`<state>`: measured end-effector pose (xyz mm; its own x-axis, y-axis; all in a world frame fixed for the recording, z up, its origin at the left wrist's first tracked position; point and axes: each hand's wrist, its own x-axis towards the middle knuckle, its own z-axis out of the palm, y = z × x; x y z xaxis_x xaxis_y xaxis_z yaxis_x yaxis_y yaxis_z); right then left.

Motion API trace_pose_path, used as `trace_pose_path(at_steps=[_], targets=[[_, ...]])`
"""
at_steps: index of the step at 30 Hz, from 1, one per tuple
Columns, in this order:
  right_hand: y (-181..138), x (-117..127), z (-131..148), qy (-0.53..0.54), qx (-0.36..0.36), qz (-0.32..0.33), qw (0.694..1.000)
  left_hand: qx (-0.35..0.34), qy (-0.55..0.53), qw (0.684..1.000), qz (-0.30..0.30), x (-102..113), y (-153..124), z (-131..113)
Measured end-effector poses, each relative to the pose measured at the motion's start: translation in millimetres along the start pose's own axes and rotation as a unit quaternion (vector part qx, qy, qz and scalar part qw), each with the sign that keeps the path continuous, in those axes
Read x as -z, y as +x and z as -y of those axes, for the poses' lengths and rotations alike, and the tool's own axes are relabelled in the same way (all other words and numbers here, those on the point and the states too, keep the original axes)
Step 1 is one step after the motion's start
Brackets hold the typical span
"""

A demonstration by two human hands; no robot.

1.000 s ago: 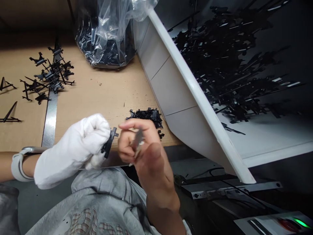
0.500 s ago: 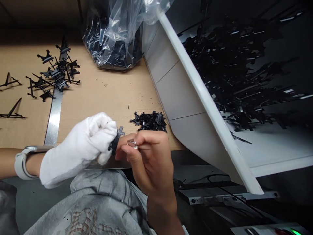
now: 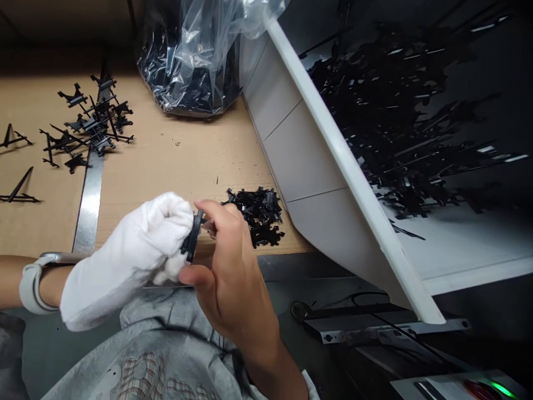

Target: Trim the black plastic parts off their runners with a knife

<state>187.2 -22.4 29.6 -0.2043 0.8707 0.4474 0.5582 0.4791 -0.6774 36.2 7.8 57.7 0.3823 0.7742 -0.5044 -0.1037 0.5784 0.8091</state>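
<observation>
My left hand [image 3: 137, 250], in a white glove, is closed around a small black plastic bracket [image 3: 191, 238], which sticks out past the fingertips. On the bracket's right side is my bare right hand [image 3: 233, 266], its index finger at the top end and its thumb near the lower end. A small shiny metal piece [image 3: 210, 228] shows in part behind the right fingers; whether it sits on the bracket or in the hand is unclear. Close behind the right hand lies a pile of similar black parts [image 3: 258, 211], partly covered by it.
More black parts [image 3: 91, 125] lie scattered at the left of the table [image 3: 166, 161]. A clear plastic bag [image 3: 191, 72] of dark parts stands at the back. To the right, a white-edged panel [image 3: 333, 133] borders a bin heaped with black parts [image 3: 400, 111].
My right hand has moved left to the bracket, and its thumb and index finger have spread from their pinch on the small metal piece. The left hand keeps hold of the bracket.
</observation>
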Motion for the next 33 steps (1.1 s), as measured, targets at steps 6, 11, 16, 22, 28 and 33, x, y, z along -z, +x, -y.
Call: trace_pose_path(at_steps=[6, 11, 16, 22, 28, 33], targets=[[1, -1, 0, 0.003, -0.007, -0.011, 1.000, 0.047, -0.025, 0.999, 0.006, -11, 1, -13], [1, 1, 0, 0.021, -0.017, 0.000, 1.000, 0.015, 0.014, 1.000, -0.006, -8, -2, -12], [0, 3, -2, 0.017, -0.011, 0.010, 1.000, -0.007, 0.028, 0.999, 0.028, -6, -1, -10], [-2, 4, -3, 0.003, -0.007, 0.014, 1.000, -0.017, 0.050, 0.998, 0.020, -5, -1, -9], [-1, 4, -3, 0.002, -0.004, 0.011, 1.000, -0.030, 0.071, 0.997, -0.008, -4, -3, -7], [-1, 5, -1, -0.002, -0.003, 0.005, 1.000, -0.032, 0.053, 0.998, -0.010, -7, -3, -10]])
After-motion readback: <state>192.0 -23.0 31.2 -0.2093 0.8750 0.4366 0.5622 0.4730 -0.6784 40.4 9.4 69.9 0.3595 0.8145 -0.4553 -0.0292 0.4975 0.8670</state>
